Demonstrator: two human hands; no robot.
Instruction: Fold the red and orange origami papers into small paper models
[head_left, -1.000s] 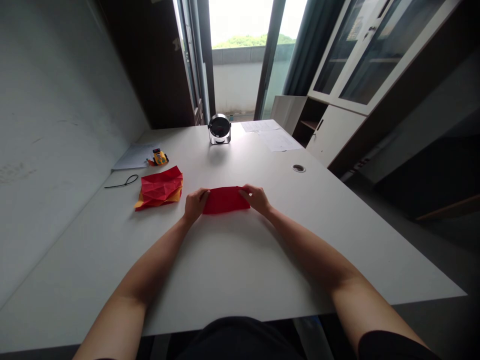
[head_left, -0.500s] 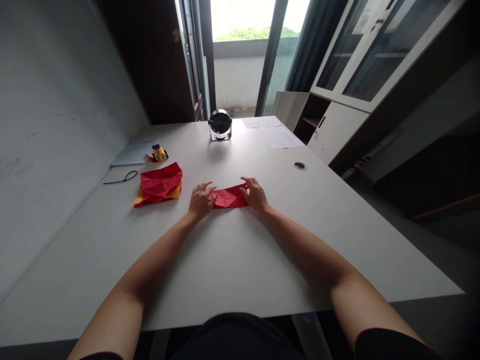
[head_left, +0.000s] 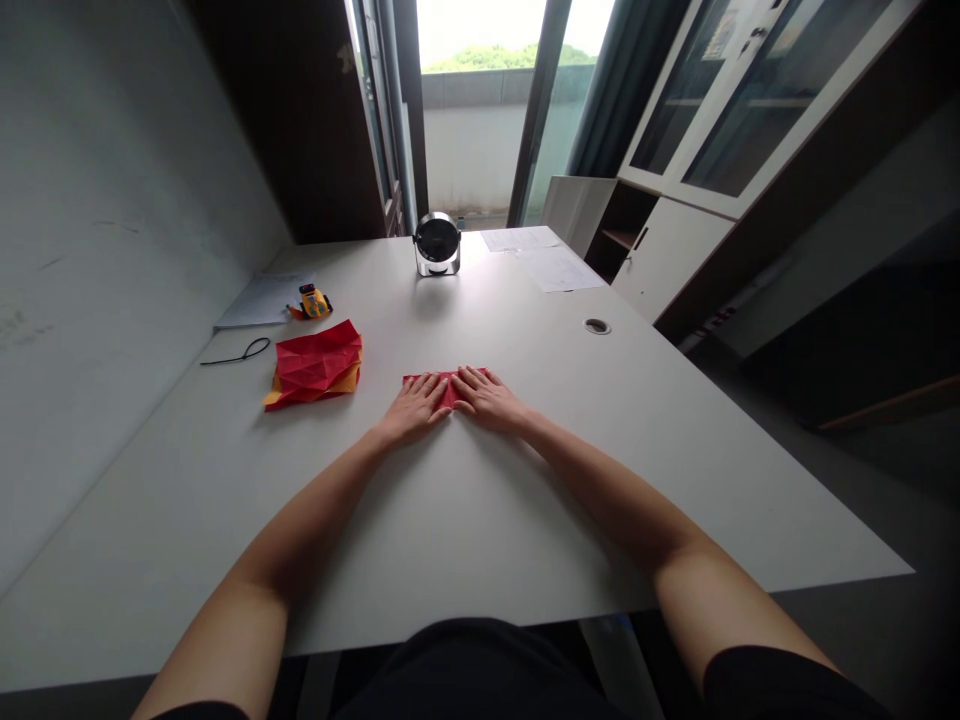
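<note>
A folded strip of red paper (head_left: 449,392) lies on the white table in front of me. My left hand (head_left: 417,407) rests flat across its left part, fingers stretched out. Over the right part my right hand (head_left: 484,398) lies flat too, its fingers extended. Between the two hands a small patch of the paper shows, along with a thin bit of its far edge; the rest is covered by my palms and fingers. Nothing is gripped in either hand.
Left of my hands sits a stack of creased red and orange paper (head_left: 319,362). Beyond it are a black cable tie (head_left: 238,357), a small yellow toy-like object (head_left: 313,302) and a sheet (head_left: 259,300). A round black-faced device on a metal stand (head_left: 437,243), papers (head_left: 559,268) and a cable hole (head_left: 597,326) lie farther off.
Both hands have gone from curled at the red paper's ends to lying flat on it, closer together. The view has shifted slightly.
</note>
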